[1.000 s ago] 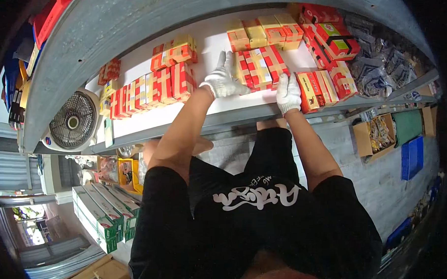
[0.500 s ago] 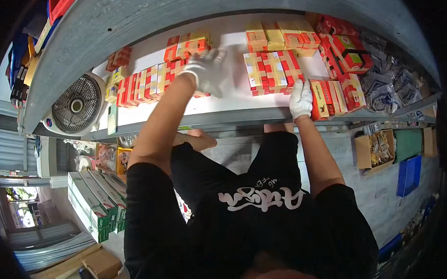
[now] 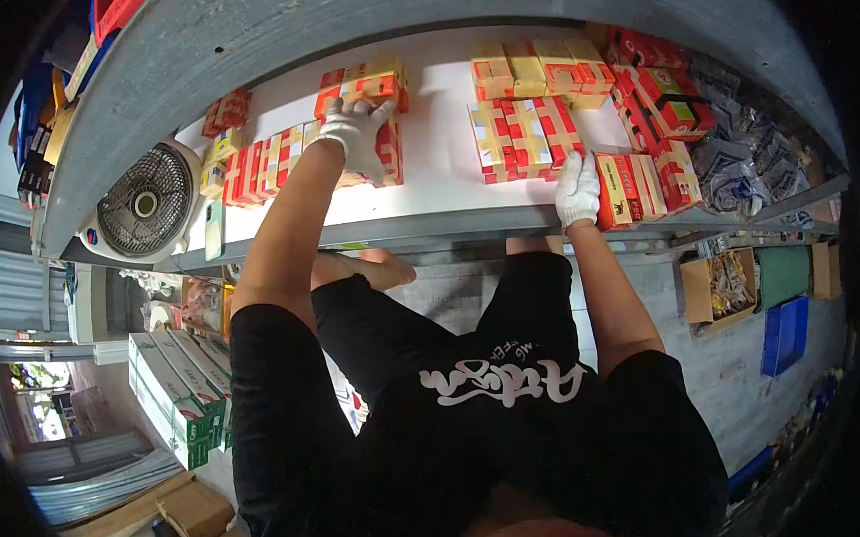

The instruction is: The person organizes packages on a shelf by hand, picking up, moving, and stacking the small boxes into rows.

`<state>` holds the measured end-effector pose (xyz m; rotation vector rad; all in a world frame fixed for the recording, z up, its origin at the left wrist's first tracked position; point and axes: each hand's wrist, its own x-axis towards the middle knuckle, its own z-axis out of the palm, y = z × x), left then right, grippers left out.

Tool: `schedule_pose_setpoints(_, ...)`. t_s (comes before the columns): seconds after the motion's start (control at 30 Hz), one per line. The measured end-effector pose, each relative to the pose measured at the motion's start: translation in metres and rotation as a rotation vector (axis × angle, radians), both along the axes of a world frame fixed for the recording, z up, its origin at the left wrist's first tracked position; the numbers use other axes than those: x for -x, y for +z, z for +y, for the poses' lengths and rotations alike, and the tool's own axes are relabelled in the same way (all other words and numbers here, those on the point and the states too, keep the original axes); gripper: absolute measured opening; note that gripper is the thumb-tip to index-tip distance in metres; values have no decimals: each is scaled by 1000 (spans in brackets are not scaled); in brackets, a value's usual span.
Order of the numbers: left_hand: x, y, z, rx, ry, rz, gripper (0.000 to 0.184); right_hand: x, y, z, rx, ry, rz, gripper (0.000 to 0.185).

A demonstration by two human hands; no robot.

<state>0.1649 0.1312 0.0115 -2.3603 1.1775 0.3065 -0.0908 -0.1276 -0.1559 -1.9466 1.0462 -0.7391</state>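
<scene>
Spanning a white, grey-edged shelf [image 3: 438, 159].
At 11 o'clock, white-gloved left hand [image 3: 354, 139], fingers spread, over red-and-tan taped boxes [image 3: 273, 162]; at 2 o'clock, white-gloved right hand [image 3: 577, 191], fingers straight, together, beside a red-and-yellow box [image 3: 616, 192].

Gloved hands: 2 (1 L hand [image 3: 357, 138], 1 R hand [image 3: 578, 192]). Red-and-tan boxes, by grp: mid-right stack [image 3: 525, 137] 3 across; back-right stack [image 3: 527, 68] approx. 4 across on top; back-left stack [image 3: 367, 79] approx. 3 across; front-left row [image 3: 265, 165] several, partly hidden, exact no. unclear. Clear-bagged bundles [image 3: 744, 172]: several, too jumbled to count. White-and-green cartons [image 3: 174, 400]: min. 3. Fan [image 3: 143, 198]: 1. Phone-like device [image 3: 214, 229]: 1. Open carton w/ pkts [image 3: 698, 292]: 1. Blue tray [image 3: 785, 337] nearby: 1.
</scene>
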Motion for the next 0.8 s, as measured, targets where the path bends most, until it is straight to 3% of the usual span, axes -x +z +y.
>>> schedule_pose_setpoints(0.33, 47, -20, -64, 38, -128, 88, 134, -1, -12, -5, 5, -16, 2, 87)
schedule_pose_setpoints(0.4, 46, -52, -76, 88, -126, 57, 134, -3, -25, -9, 82, -25, -8, 87)
schedule_pose_setpoints(0.47, 44, -73, -86, 119, -112, 81, 134, -3, -25, -12, -1, -11, 12, 81)
schedule_pose_setpoints(0.53, 45, -79, -89, 244, -41, 199, 135, 0, -24, -7, 92, -8, -6, 82)
schedule_pose_setpoints(0.73, 46, -85, -76, 338, -35, 236, 141, 0, -8, -2, 66, 15, -72, 71)
schedule_pose_setpoints(0.8, 43, -77, -68, 288, -191, 242, 143, -4, -28, -10, 131, -22, -38, 70)
